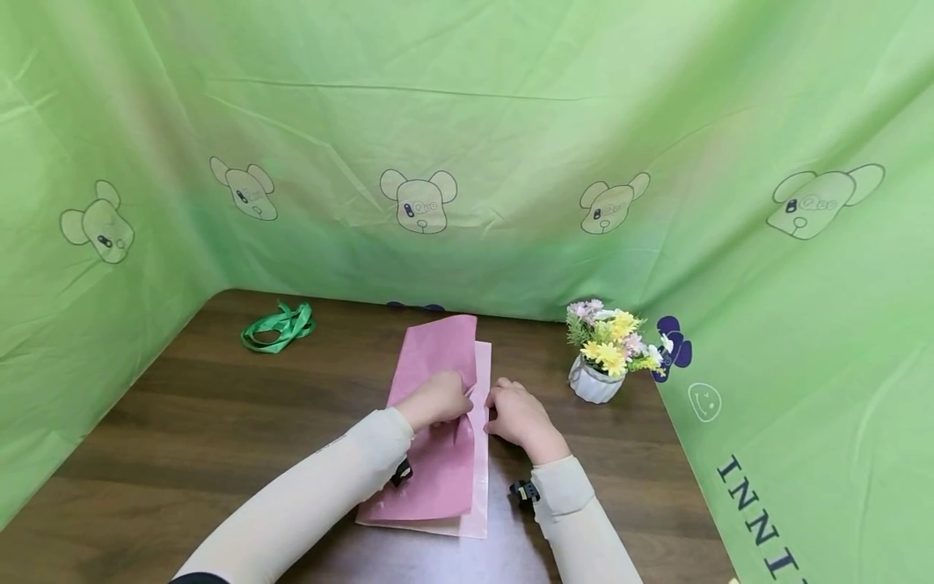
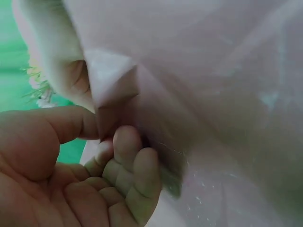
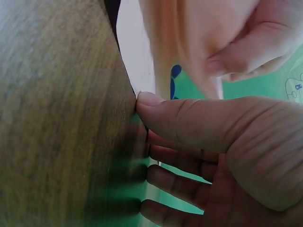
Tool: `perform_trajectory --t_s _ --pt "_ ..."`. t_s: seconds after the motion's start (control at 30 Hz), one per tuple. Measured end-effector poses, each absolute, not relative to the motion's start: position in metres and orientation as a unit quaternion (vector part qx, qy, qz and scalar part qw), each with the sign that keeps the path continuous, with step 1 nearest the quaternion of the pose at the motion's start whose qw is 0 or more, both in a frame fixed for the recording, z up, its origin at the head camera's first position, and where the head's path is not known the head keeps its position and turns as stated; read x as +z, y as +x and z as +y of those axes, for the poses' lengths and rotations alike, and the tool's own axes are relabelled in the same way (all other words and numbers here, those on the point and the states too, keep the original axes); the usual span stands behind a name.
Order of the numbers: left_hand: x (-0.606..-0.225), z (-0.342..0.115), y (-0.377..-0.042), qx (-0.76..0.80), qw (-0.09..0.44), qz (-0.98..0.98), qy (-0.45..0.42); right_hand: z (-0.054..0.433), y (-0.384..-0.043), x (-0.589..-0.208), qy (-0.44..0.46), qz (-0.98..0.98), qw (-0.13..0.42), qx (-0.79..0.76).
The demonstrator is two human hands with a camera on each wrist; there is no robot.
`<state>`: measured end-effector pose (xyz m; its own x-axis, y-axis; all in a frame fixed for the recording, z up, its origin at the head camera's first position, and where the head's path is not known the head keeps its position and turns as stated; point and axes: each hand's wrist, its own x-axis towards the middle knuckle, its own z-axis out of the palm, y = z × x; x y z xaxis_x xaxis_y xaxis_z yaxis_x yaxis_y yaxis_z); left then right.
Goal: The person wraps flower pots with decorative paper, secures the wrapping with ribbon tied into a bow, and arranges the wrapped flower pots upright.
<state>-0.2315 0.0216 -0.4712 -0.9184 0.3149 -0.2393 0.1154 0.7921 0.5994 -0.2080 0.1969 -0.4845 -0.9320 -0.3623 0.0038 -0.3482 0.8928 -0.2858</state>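
A dark pink sheet of wrapping paper [image 1: 438,349] lies over a paler pink sheet [image 1: 481,454], whose strip shows along the right side. My left hand [image 1: 441,397] pinches the right edge of the dark sheet between thumb and fingers, lifting and creasing it. Up close in the left wrist view, the creased edge of the paper [image 2: 118,90] runs down to the thumb and index finger. My right hand [image 1: 520,418] rests beside the pale sheet's right edge. In the right wrist view its thumb tip touches the sheet's edge [image 3: 137,56], with the other fingertips on the table.
A loose coil of green ribbon [image 1: 279,328] lies at the table's back left. Back right, a small white pot [image 1: 596,381] holds yellow and pink flowers [image 1: 613,337]. Green printed cloth [image 1: 511,162] surrounds the brown wooden table [image 1: 241,438] at the back and sides.
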Motion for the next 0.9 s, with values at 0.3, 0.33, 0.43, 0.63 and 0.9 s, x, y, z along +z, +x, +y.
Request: perform_trajectory --t_s 0.3,0.33,0.43,0.63,0.9 --pt "-0.443 0.002 -0.227 0.272 0.103 0.949 0.124 0.196 -0.209 -0.485 -0.18 0.974 0.028 -0.136" --pt "-0.44 -0.001 -0.226 0.269 0.097 0.95 0.127 0.196 -0.21 -0.485 -0.179 0.974 0.03 -0.134" --pt "-0.431 -0.011 -0.225 0.262 0.09 0.951 0.134 0.195 -0.211 -0.485 -0.178 0.975 0.034 -0.129" --pt "-0.421 -0.031 -0.23 0.261 0.103 0.951 0.13 0.196 -0.212 -0.485 -0.176 0.975 0.042 -0.129" --pt "-0.413 -0.059 -0.234 0.283 0.119 0.947 0.098 0.197 -0.211 -0.488 -0.18 0.975 0.039 -0.128"
